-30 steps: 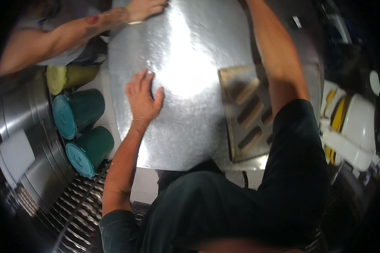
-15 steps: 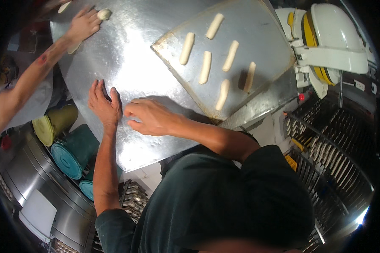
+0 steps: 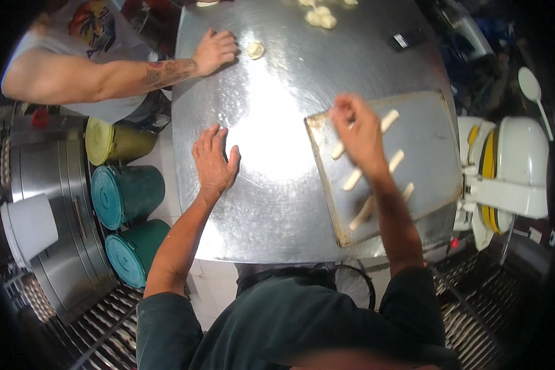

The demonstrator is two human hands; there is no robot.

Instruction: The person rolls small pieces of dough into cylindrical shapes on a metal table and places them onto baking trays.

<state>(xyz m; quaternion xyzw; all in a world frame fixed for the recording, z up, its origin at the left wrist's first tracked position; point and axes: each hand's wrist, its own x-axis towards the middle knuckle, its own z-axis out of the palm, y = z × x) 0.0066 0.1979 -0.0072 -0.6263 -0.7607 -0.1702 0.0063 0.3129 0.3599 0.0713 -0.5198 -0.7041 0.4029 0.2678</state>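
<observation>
My left hand point(image 3: 216, 159) lies palm down on the metal table point(image 3: 228, 228), fingers stretched out, holding nothing. Over the left part of a worn metal baking tray point(image 3: 435, 148) is my right hand point(image 3: 357, 135), its fingers curled and smeared by motion. Whether it holds anything I cannot make out. Several pale dough sticks rest on the tray, among them one beyond the hand point(image 3: 390, 119), one by the wrist point(image 3: 396, 160) and one nearer me point(image 3: 359, 217). My right hand and forearm partly cover others.
Across the table at left, a co-worker's hand point(image 3: 216, 52) rests near a dough ball point(image 3: 256, 50). More dough lumps point(image 3: 320, 18) and a dark device point(image 3: 407, 40) lie farther back. Lidded bins point(image 3: 126, 194) stand left; a white machine point(image 3: 521, 166) stands right.
My right hand has moved from beside my left hand to over the tray. The view has turned, showing more of the table's far end. My left hand stays flat on the table.
</observation>
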